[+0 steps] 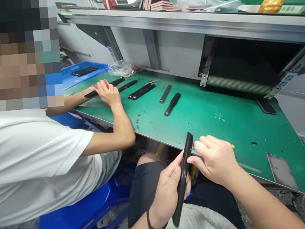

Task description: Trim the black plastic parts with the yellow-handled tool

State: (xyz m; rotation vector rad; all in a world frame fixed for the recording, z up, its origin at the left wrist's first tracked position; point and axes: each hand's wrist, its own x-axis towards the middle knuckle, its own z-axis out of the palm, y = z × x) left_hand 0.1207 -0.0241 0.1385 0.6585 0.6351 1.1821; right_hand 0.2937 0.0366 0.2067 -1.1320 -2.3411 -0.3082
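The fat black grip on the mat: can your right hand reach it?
Probably yes: nothing stands between the right hand and the black grip, but that hand is at a black strip.

Green mat bench (pixel 219 140): black bars (pixel 172 104) lie loosely in a row, well apart, except one side-by-side pair (pixel 141 91). Thin red strip (pixel 151 81) just beyond that pair. Clear plastic bag (pixel 121 68) at back edge. Dark scraps (pixel 219 116) scattered. Black slab (pixel 266 106) at far right.
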